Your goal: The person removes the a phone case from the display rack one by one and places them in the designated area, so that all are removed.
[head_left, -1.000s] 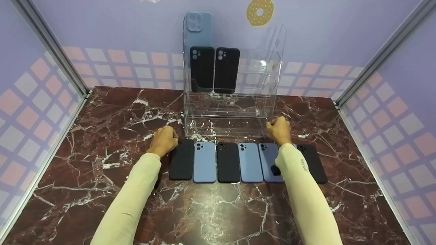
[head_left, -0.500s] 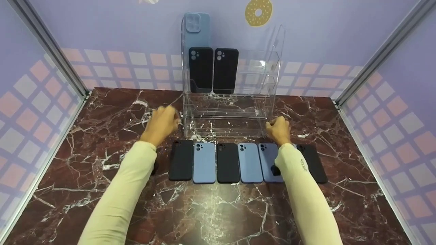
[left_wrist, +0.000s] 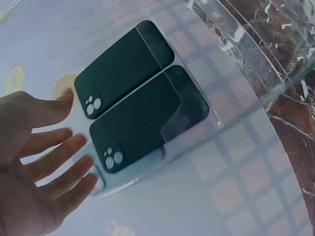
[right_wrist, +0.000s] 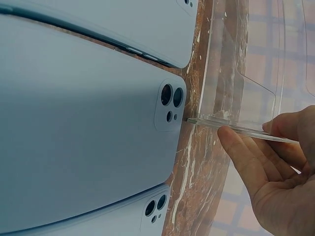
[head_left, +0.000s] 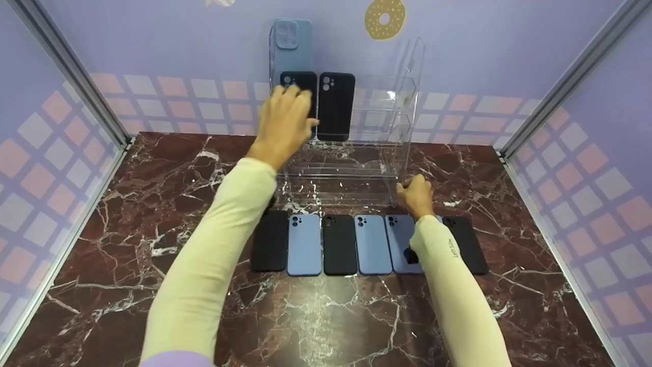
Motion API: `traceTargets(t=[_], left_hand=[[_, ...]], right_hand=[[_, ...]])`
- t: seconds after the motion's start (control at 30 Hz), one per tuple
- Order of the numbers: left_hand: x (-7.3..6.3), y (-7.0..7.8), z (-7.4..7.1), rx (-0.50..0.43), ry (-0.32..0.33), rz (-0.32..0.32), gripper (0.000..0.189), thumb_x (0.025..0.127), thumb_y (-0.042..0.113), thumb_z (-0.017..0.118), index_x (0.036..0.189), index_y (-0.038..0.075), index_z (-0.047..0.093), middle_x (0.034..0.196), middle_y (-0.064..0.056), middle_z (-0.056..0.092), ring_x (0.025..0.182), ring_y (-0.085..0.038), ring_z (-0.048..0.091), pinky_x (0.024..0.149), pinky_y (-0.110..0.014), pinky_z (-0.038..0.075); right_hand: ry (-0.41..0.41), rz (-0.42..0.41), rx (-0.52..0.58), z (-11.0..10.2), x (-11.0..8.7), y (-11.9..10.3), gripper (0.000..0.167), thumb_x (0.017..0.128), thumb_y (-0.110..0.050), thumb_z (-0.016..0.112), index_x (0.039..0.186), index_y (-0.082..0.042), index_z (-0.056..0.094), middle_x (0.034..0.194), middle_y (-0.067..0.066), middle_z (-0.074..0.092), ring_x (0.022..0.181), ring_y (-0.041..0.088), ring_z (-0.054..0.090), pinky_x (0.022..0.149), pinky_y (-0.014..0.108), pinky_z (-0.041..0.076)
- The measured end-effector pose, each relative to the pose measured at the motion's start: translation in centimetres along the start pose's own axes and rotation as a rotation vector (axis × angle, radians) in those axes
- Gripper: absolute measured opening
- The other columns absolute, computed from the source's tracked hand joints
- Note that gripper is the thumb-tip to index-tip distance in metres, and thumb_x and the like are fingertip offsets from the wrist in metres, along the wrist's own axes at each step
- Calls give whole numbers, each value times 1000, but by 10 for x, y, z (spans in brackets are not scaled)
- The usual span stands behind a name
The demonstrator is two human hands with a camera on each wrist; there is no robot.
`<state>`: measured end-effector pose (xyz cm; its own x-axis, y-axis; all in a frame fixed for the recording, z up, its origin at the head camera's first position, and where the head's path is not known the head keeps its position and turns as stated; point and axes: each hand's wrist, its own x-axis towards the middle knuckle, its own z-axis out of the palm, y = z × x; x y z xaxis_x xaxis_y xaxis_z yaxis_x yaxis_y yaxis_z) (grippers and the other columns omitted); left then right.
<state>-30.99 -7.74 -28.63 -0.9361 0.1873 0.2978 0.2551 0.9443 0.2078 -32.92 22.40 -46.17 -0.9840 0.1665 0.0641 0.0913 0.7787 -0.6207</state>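
Observation:
A clear acrylic tiered stand [head_left: 338, 171] stands at the back of the table. Two black phone cases lean side by side in it, a left one [left_wrist: 147, 115] and a right one [head_left: 337, 107], with a light blue phone case [head_left: 300, 56] behind the left one. My left hand [head_left: 285, 120] hovers before the left black case, fingers spread and apart from it in the left wrist view. My right hand [head_left: 416, 195] pinches the stand's side panel [right_wrist: 246, 129] near its front right corner between thumb and fingers.
Before the stand, several phone cases lie in a row: black [head_left: 270, 242], light blue [head_left: 304, 244], black [head_left: 340, 244], light blue [head_left: 373, 244], darker blue [head_left: 400, 229] and black [head_left: 466, 244]. My right forearm partly covers the row. Patterned walls [head_left: 575, 178] enclose the marbled table [head_left: 326, 326].
My left hand has risen from the leftmost black case in the row, moving up and right to the stand's upper tier. My right hand keeps its place on the stand.

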Motion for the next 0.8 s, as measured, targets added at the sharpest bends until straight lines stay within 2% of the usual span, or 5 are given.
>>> traceTargets(t=[0.2,0.33,0.47,0.7,0.8], left_hand=[[27,13,9,99,-19,20,81,95,37,69,157,4,29,161,-18,33,148,-38,28,122,-49,16],[42,20,12,144,-65,13,92,97,42,65,162,5,12,168,-16,12,154,-37,8,123,-48,-1],[52,26,16,195,-119,18,96,100,47,59,161,3,0,169,-17,-1,154,-38,-5,121,-49,-10],[55,25,23,259,-188,9,88,104,45,48,160,-2,1,168,-20,2,153,-39,-11,119,-49,-15],[53,25,24,275,-172,21,81,104,40,47,159,-4,9,167,-20,12,154,-37,-9,119,-48,-16]], right_hand=[[-5,6,1,-1,-4,0,29,94,-16,62,104,9,74,109,27,72,107,43,67,98,53,48],[-2,9,-1,-1,-7,-2,28,93,-16,63,102,8,74,107,27,72,106,44,67,97,54,48],[-1,13,-4,-2,-9,-3,28,94,-17,63,103,8,74,108,26,72,107,43,67,98,53,48],[-21,2,0,-1,-15,-7,28,95,-17,61,96,8,74,101,25,73,99,40,69,94,54,50],[-24,-4,7,-1,-16,-8,27,95,-16,62,96,8,75,100,25,74,98,40,69,92,53,51]])
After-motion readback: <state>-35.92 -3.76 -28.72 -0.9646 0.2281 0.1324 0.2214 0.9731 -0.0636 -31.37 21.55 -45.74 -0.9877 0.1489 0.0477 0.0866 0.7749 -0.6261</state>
